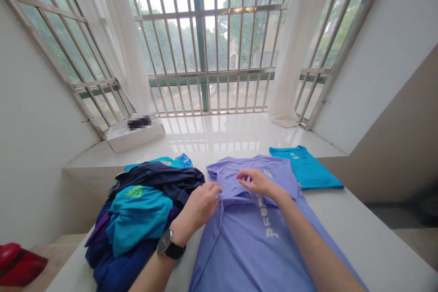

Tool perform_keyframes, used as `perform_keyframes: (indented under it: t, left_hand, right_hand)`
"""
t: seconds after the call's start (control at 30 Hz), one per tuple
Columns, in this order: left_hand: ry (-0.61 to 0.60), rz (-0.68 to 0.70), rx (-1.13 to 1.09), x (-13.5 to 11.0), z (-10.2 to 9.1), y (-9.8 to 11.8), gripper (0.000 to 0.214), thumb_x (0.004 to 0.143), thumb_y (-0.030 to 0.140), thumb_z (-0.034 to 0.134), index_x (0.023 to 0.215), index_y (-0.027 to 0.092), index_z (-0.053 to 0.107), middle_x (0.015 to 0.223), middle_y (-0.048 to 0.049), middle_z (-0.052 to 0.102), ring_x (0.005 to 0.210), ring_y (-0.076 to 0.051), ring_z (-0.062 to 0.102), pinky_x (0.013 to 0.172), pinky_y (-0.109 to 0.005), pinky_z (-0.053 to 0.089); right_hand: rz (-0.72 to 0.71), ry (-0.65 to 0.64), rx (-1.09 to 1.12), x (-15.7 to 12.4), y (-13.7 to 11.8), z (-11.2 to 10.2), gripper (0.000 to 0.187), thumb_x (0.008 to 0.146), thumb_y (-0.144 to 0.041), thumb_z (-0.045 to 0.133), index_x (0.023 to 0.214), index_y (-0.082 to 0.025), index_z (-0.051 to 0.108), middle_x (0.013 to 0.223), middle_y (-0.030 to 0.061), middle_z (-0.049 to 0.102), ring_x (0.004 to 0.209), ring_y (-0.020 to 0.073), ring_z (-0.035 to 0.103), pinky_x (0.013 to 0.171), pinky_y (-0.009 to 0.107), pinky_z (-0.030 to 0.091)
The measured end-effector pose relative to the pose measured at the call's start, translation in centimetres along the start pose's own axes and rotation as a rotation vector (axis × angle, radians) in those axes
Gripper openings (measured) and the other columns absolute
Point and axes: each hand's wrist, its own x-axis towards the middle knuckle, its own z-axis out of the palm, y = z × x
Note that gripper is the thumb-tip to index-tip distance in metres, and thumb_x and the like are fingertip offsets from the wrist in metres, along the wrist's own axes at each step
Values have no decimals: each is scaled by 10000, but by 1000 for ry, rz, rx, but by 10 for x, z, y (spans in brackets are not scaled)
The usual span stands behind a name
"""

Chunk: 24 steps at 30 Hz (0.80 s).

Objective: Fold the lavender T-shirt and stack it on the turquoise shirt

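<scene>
A lavender T-shirt [239,242] with white printed characters lies spread out in front of me, its collar end toward the window. At its left edge, my left hand [203,200], a watch [167,242] on the wrist, has its fingers closed on the fabric near the sleeve; the fingertips are partly hidden. My right hand [255,181] is over the upper chest of the shirt, fingers curved and apart, with nothing visible in them. Part of the sleeve fabric lies folded inward between the two hands.
To the left is a heap of dark and teal clothes [142,214]. A folded blue T-shirt [313,169] lies at the right. On the white sill stands a white box [137,134] with a blurred dark item. A barred window and curtains are behind. Something red [20,264] is at lower left.
</scene>
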Motion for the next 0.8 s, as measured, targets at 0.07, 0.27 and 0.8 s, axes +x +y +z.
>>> perform_keyframes:
  t: [0.07,0.27,0.8]
  left_hand:
    - [-28,9,68,15,-2,-9,417,890,-1,461,1224,215,588,1298,-89,605,1095,-216,629,942,-338,512]
    - [-117,80,55,64,2,-26,378,863,42,534,1124,262,697,1444,-73,520,1056,-237,666,909,-335,524]
    - [0,45,-327,131,37,-31,364,911,152,553,1273,173,582,1234,-103,659,1062,-204,659,982,-318,490]
  right_hand:
    - [0,-57,40,-5,-3,1,273,740,-197,584,954,-239,747,922,11,748,798,172,654,751,284,517]
    - [61,-108,137,-4,9,5,363,659,-112,551,923,-246,760,868,-11,752,718,152,636,684,260,510]
    - [448,213,356,14,46,24,393,780,-534,676,968,-194,610,627,-6,663,537,168,664,407,223,455]
